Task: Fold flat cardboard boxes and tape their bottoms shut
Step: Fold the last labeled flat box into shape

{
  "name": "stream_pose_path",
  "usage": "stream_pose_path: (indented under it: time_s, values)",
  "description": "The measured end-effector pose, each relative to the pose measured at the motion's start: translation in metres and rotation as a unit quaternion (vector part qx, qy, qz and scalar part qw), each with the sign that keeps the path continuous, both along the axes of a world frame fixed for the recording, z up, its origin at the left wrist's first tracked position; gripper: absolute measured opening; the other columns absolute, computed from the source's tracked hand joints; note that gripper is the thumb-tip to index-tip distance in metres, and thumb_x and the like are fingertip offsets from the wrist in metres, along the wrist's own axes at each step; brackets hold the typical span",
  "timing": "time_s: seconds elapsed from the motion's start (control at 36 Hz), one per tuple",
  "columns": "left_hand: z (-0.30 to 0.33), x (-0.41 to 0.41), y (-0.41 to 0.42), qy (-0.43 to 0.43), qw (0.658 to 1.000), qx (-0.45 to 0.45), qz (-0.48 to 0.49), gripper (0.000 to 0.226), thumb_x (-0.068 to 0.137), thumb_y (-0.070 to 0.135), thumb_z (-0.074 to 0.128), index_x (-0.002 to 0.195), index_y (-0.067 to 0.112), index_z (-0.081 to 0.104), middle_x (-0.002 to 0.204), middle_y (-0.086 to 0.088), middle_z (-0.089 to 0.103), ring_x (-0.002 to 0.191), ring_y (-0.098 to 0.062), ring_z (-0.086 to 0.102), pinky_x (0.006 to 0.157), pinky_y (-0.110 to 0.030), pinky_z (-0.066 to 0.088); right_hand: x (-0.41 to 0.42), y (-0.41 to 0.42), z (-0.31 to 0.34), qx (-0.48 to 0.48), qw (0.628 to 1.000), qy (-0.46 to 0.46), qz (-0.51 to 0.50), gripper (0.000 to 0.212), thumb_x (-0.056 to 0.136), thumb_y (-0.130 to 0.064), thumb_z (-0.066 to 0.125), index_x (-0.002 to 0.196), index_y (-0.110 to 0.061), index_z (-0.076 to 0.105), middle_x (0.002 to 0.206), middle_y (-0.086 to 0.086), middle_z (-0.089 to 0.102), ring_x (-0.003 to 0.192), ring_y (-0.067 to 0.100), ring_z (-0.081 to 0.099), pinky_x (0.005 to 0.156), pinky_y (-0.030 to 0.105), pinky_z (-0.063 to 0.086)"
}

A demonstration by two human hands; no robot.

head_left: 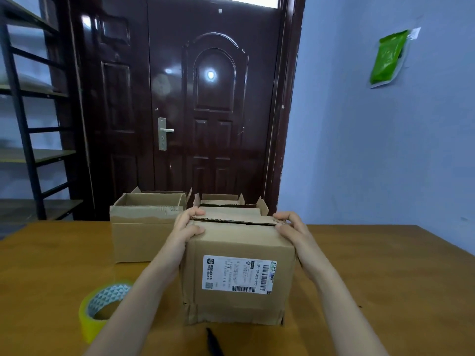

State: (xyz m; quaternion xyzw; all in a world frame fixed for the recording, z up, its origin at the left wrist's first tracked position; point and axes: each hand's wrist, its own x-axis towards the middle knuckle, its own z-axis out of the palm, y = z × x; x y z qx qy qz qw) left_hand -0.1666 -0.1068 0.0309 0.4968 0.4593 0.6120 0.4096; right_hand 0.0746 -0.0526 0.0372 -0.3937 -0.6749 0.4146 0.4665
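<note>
A black pen lies nearest on the table, just before the box. A tape roll sits below the left forearm. The box stands between both hands; its white label faces the camera. The left hand and right hand each curl over a top corner, thumbs on the near face, so both grips hold the box, its flaps folded down. Beyond the grips stand two open boxes: one behind the left, one straight behind. Farther off is a dark door.
</note>
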Motion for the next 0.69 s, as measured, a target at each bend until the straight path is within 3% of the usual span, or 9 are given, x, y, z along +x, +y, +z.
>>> stream_pose_path:
  time_s: [0.06,0.11,0.17,0.22,0.33,0.42,0.5,0.58,0.69]
  values:
    - [-0.002,0.000,-0.002,0.019,1.000,0.013,0.010,0.039,0.070,0.026,0.053,0.109,0.024,0.056,0.132,0.012,0.040,0.107,-0.015,0.052,0.067,-0.025,0.044,-0.004,-0.002,-0.002,-0.001,0.998,0.058,-0.009,0.024,0.084,-0.035,0.054,0.103,-0.024,0.065,0.124,-0.005,0.057,0.112,0.013,0.054,0.088,0.026,0.043]
    - [-0.002,0.003,-0.002,0.017,1.000,0.016,0.016,0.047,0.066,0.029,0.051,0.112,0.017,0.055,0.129,0.018,0.042,0.104,-0.006,0.051,0.066,-0.021,0.045,-0.004,-0.003,-0.006,-0.017,0.995,0.100,-0.005,0.029,0.089,-0.032,0.052,0.112,-0.020,0.066,0.133,-0.009,0.054,0.116,0.005,0.052,0.091,0.023,0.042]
    - [-0.001,0.005,-0.004,-0.010,1.000,0.012,0.000,0.048,0.067,0.031,0.052,0.113,0.016,0.054,0.119,0.018,0.050,0.092,-0.009,0.058,0.060,-0.018,0.049,-0.002,-0.007,-0.010,-0.031,0.993,0.117,0.013,0.046,0.081,-0.046,0.051,0.119,-0.025,0.065,0.140,-0.017,0.047,0.122,0.001,0.047,0.100,0.028,0.040]
    - [-0.003,0.004,-0.005,-0.016,1.000,0.008,-0.007,0.042,0.070,0.035,0.053,0.109,0.020,0.053,0.108,0.004,0.060,0.083,-0.015,0.062,0.062,-0.024,0.050,-0.001,-0.011,-0.016,-0.039,0.992,0.119,0.030,0.058,0.073,-0.064,0.052,0.122,-0.035,0.062,0.143,-0.023,0.040,0.128,0.003,0.041,0.108,0.038,0.035]
    - [-0.003,0.005,-0.006,-0.014,1.000,0.003,0.009,0.038,0.071,0.036,0.052,0.105,0.020,0.053,0.099,-0.006,0.061,0.079,-0.019,0.061,0.061,-0.029,0.048,0.000,-0.014,-0.025,-0.055,0.991,0.106,0.066,0.073,0.059,-0.083,0.055,0.122,-0.046,0.054,0.134,-0.006,0.053,0.121,0.018,0.053,0.103,0.047,0.043]
    - [-0.001,0.010,-0.008,-0.013,0.999,0.003,0.033,0.036,0.069,0.031,0.051,0.103,0.019,0.054,0.099,0.004,0.059,0.075,-0.016,0.058,0.057,-0.027,0.046,-0.002,-0.016,-0.022,-0.055,0.989,0.128,0.049,0.056,0.072,-0.062,0.054,0.121,-0.036,0.057,0.125,-0.002,0.059,0.110,0.020,0.060,0.096,0.044,0.049]
    - [0.000,0.014,-0.008,-0.026,0.997,0.008,0.065,0.021,0.083,0.017,0.053,0.104,0.012,0.055,0.096,0.003,0.057,0.074,-0.016,0.055,0.057,-0.028,0.043,-0.006,-0.015,-0.019,-0.058,0.985,0.162,0.009,0.041,0.076,-0.041,0.048,0.112,-0.026,0.065,0.120,0.003,0.062,0.097,0.021,0.062,0.085,0.041,0.049]
    - [0.001,0.015,-0.009,-0.027,0.996,0.007,0.089,0.018,0.090,0.006,0.046,0.105,0.007,0.056,0.093,-0.002,0.057,0.072,-0.018,0.053,0.056,-0.028,0.041,-0.009,-0.013,-0.017,-0.060,0.983,0.172,-0.002,0.040,0.074,-0.034,0.047,0.106,-0.021,0.068,0.118,0.000,0.062,0.093,0.018,0.061,0.077,0.036,0.048]
    - [0.002,0.013,-0.011,-0.022,0.994,0.019,0.106,0.015,0.088,0.002,0.047,0.100,0.002,0.056,0.094,0.000,0.056,0.076,-0.015,0.051,0.060,-0.028,0.039,-0.013,-0.009,-0.016,-0.058,0.984,0.168,-0.016,0.037,0.073,-0.030,0.047,0.098,-0.018,0.071,0.108,-0.006,0.067,0.092,0.017,0.062,0.079,0.035,0.047]
